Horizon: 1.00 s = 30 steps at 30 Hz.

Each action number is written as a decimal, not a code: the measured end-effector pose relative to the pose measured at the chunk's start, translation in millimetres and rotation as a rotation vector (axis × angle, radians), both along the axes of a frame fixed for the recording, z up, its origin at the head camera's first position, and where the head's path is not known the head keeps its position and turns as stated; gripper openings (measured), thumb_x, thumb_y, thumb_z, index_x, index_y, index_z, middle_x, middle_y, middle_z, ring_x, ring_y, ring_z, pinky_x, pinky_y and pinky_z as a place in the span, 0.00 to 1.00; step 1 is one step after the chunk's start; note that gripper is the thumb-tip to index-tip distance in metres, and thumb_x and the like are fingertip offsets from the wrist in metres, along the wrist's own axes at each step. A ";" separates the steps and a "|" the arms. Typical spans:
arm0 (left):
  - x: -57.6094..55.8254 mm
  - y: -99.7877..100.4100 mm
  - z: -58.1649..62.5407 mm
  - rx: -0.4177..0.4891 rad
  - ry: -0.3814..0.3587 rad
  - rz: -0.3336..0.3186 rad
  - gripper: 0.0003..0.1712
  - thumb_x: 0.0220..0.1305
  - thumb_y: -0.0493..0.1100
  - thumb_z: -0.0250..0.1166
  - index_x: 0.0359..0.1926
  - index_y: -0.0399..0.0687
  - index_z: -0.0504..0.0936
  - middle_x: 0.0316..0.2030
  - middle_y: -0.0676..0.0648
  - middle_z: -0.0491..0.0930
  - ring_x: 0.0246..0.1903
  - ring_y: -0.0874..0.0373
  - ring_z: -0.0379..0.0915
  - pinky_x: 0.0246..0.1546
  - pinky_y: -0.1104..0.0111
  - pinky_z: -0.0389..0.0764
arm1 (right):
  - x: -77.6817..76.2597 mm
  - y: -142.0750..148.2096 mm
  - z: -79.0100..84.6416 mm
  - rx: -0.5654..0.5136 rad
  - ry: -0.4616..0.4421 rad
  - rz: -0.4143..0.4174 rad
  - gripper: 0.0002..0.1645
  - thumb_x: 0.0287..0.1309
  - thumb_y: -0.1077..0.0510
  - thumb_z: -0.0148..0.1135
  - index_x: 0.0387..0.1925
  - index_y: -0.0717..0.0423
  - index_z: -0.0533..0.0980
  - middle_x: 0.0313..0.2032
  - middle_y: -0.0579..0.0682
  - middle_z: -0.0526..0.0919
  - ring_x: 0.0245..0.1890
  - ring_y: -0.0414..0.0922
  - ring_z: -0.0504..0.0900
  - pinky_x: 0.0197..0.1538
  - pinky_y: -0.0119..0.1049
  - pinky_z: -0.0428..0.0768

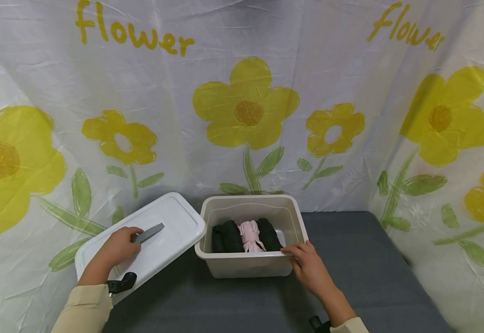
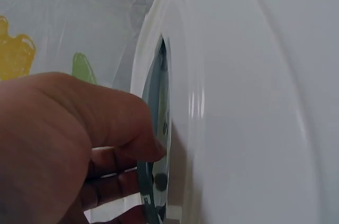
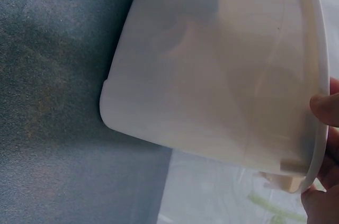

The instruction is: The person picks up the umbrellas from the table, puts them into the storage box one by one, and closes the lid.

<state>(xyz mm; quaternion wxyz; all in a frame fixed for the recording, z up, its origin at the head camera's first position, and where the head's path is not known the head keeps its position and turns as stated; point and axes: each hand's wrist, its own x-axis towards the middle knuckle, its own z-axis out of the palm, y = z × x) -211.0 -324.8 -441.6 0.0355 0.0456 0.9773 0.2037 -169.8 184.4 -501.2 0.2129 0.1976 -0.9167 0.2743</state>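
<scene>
The white lid (image 1: pixel 164 217), tilted to the left of the storage box, is held by my left hand (image 1: pixel 121 249), whose thumb and fingers pinch its grey handle (image 1: pixel 150 232). In the left wrist view the thumb presses on the handle (image 2: pixel 153 97) from the near side. The lid's right end overlaps the box's left rim in the head view. My right hand (image 1: pixel 310 270) grips the beige storage box (image 1: pixel 250 268) by the rim at its front right corner. Inside the box, dark rolled cloth bundles (image 1: pixel 230 236) flank a pink rolled cloth (image 1: pixel 250 236).
Both hands work over a dark grey table (image 1: pixel 350 259). Behind it and along the sides hang white curtains (image 1: pixel 175 115) with yellow flowers. Black wrist straps (image 1: pixel 121 283) sit at the cuffs of beige sleeves (image 1: pixel 85 307).
</scene>
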 end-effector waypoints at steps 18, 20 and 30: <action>-21.3 27.3 -4.1 -0.025 0.067 -0.157 0.24 0.50 0.33 0.60 0.52 0.34 0.79 0.44 0.39 0.79 0.43 0.47 0.75 0.49 0.49 0.74 | 0.3 2.3 0.2 -0.008 0.016 0.002 0.18 0.48 0.69 0.69 0.40 0.48 0.84 0.37 0.47 0.82 0.45 0.53 0.80 0.62 0.63 0.66; -23.8 31.2 -2.9 -0.040 0.070 -0.160 0.25 0.50 0.33 0.59 0.52 0.35 0.80 0.42 0.40 0.79 0.41 0.49 0.74 0.48 0.50 0.74 | -0.1 2.5 -0.3 -0.009 0.016 0.001 0.18 0.48 0.69 0.69 0.40 0.48 0.84 0.37 0.47 0.82 0.45 0.53 0.80 0.62 0.64 0.66; -32.0 45.2 0.9 -0.057 0.062 -0.202 0.24 0.49 0.32 0.59 0.50 0.35 0.81 0.39 0.42 0.78 0.38 0.51 0.72 0.46 0.52 0.74 | -1.4 1.1 -2.3 -0.021 0.037 0.010 0.19 0.47 0.70 0.70 0.39 0.47 0.84 0.37 0.46 0.82 0.44 0.51 0.81 0.62 0.63 0.66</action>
